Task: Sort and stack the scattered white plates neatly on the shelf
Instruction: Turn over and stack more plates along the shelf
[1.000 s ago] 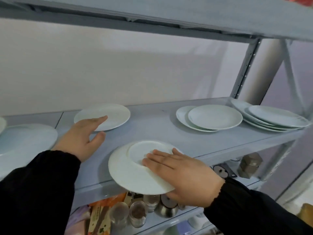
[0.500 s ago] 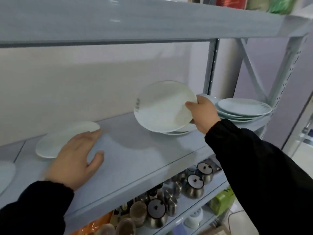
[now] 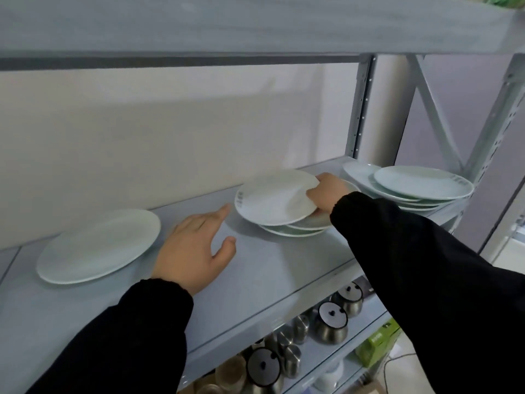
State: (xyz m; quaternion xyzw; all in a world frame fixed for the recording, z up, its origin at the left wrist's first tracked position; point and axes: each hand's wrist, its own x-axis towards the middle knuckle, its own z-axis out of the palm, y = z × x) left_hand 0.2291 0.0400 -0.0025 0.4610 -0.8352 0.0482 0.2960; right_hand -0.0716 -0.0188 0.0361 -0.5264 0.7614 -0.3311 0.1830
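My right hand (image 3: 326, 194) grips the right rim of a white plate (image 3: 272, 199) that lies slightly tilted on top of a small pile of plates (image 3: 295, 230) in the middle of the grey shelf (image 3: 270, 268). My left hand (image 3: 196, 245) rests flat on the shelf with fingers spread, between that pile and a single white plate (image 3: 99, 245) to the left. A taller stack of white plates (image 3: 417, 186) stands at the shelf's right end.
An upper shelf board (image 3: 255, 24) hangs low overhead. Grey metal uprights (image 3: 359, 106) and a diagonal brace (image 3: 431, 109) close off the right end. Steel pots with black lids (image 3: 329, 322) and a green box (image 3: 377, 341) sit on the lower shelf.
My right hand lifted the plate from the shelf's front edge, carried it right and lowered it onto the middle pile. My left hand slid right, off the single plate.
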